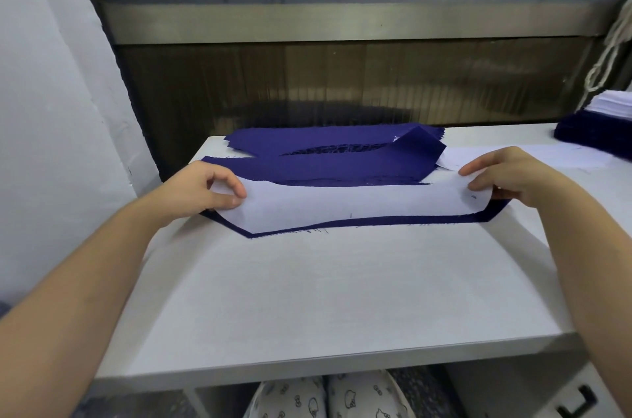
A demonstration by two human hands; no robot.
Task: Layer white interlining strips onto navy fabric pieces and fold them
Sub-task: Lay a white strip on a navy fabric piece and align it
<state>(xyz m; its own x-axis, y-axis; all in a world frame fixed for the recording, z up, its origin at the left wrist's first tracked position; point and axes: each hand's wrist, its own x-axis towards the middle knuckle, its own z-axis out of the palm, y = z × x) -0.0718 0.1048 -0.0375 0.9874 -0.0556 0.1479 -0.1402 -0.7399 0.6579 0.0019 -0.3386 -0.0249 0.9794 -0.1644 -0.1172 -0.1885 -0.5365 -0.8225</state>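
The strip [345, 209] lies left to right on the navy piece [490, 212] across the table [342, 298], its long axis spanning both hands, with left hand [201, 192] and right hand [506, 174] each pinching one end.

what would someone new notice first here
The white interlining strip lies across the table, pinched at each end by the left hand and right hand, with a navy fabric piece showing beneath it. Behind it lies a loose pile of navy pieces, and a navy-and-white stack sits far right.
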